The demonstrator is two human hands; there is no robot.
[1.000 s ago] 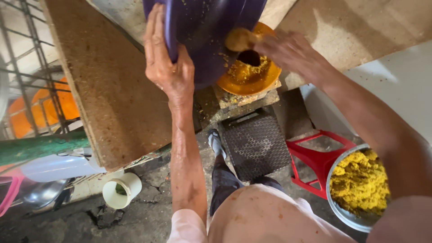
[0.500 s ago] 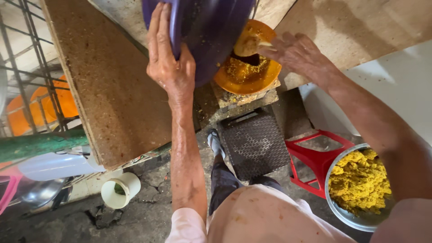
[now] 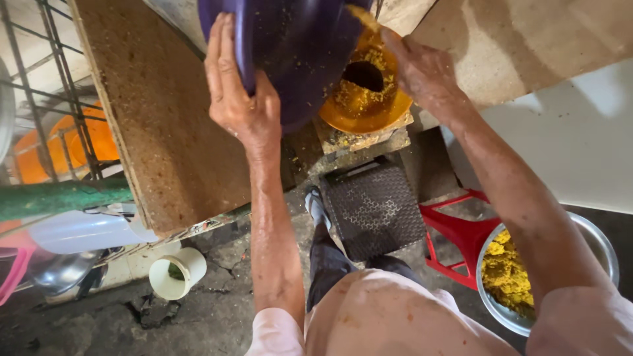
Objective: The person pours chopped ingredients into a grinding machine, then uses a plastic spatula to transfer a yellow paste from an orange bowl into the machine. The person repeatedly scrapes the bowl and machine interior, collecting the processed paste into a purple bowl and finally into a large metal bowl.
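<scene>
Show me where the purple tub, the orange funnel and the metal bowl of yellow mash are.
purple tub (image 3: 297, 46): head view, on its dark outer wall.
orange funnel (image 3: 343, 120): head view, on its lower rim.
metal bowl (image 3: 601, 245): head view, on its bare right rim.

1. My left hand (image 3: 239, 99) is raised ahead of me, fingers pressed together and stretched flat upward, thumb spread out to the right side, clamped on a rim.
2. My left forearm runs straight down from that wrist toward my body, bare to a rolled pale sleeve at the elbow.
3. My right hand (image 3: 422, 69) is reaching forward, back of the hand up, fingers curled downward and partly out of sight.
4. My right forearm slants from the lower right corner up to that wrist, bare too.
</scene>
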